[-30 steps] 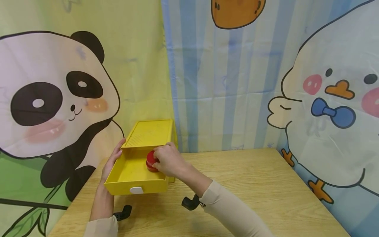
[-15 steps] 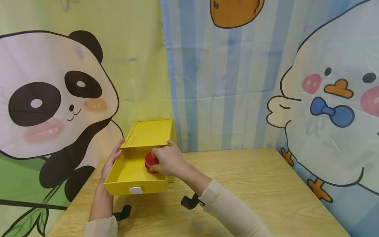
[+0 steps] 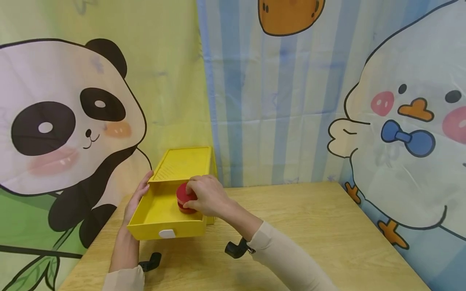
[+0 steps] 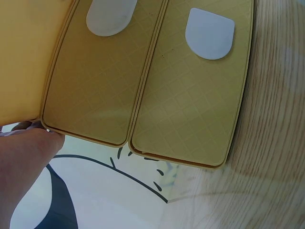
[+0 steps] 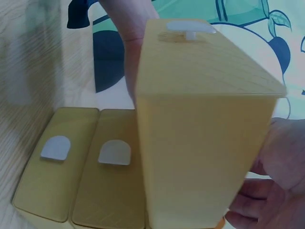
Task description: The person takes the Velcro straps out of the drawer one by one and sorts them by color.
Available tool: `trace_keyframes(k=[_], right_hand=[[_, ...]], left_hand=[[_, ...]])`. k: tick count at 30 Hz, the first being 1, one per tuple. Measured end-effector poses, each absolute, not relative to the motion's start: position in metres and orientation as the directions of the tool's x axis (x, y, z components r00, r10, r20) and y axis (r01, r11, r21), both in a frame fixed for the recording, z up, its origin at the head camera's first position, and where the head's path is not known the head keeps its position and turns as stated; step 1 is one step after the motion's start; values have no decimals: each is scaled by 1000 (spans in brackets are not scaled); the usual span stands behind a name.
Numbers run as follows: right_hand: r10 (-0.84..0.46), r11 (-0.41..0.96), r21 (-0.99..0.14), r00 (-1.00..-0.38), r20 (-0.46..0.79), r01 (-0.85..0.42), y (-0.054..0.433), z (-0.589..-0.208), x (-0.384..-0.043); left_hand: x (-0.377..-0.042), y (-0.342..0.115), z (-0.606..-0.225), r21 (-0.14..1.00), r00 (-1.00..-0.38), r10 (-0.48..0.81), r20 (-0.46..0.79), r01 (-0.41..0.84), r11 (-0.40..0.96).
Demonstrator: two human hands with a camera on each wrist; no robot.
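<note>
A yellow drawer cabinet (image 3: 183, 161) stands at the back left of the table, its top drawer (image 3: 165, 231) pulled out. Inside the drawer, near its right wall, is a round red object (image 3: 185, 190) with a groove round its middle; its exact kind cannot be told. My right hand (image 3: 208, 196) pinches it from the right with thumb and fingers. My left hand (image 3: 136, 200) lies along the drawer's left side with its fingers stretched out. In the right wrist view, the drawer hides the red object and my right hand (image 5: 281, 176) shows at the edge.
Two lower drawers with white knobs (image 4: 209, 34) are closed beneath the top one. The wooden table (image 3: 291, 234) extends to the right. Black camera mounts (image 3: 236, 248) stick out from both wrists. Cartoon-printed curtains (image 3: 251, 101) hang behind and at the sides.
My right hand keeps its hold on the red object, which has shifted slightly left within the drawer. The left hand and the cabinet stay in place.
</note>
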State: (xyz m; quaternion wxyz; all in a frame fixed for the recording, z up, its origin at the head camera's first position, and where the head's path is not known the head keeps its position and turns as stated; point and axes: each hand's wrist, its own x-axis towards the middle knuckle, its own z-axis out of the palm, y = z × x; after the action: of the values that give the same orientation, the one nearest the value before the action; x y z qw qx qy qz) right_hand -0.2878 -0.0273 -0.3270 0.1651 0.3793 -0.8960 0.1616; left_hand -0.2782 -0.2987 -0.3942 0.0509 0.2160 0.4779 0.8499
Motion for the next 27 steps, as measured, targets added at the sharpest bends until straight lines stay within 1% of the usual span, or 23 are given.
trace_keyframes(k=[6,10,14,16,21,27], right_hand=[[-583,563,-327,-645,494,-759,-13,-322,-283],[-542,509,-400,-645,539,-762,-1,-319,-283],[-494,451,-478,-657,570,-754,13,-318,-284],[-473,431,-497,-658,586,-753,21,-319,-286],[-414,429,-491,-648,640,-758,41,-326,-294],[-348,465,-507,-677,649,-725,62,-346,-304]], left_hand=[[-277,-296,-393,805,-889,310,338,102,-584],[-279,-299,-394,821,-897,299,324,110,-561],[-281,-301,-396,849,-908,292,300,115,-516],[-281,-302,-396,855,-911,289,293,114,-506],[-281,-301,-396,863,-914,286,289,119,-491],[-278,-300,-395,865,-915,285,287,120,-487]])
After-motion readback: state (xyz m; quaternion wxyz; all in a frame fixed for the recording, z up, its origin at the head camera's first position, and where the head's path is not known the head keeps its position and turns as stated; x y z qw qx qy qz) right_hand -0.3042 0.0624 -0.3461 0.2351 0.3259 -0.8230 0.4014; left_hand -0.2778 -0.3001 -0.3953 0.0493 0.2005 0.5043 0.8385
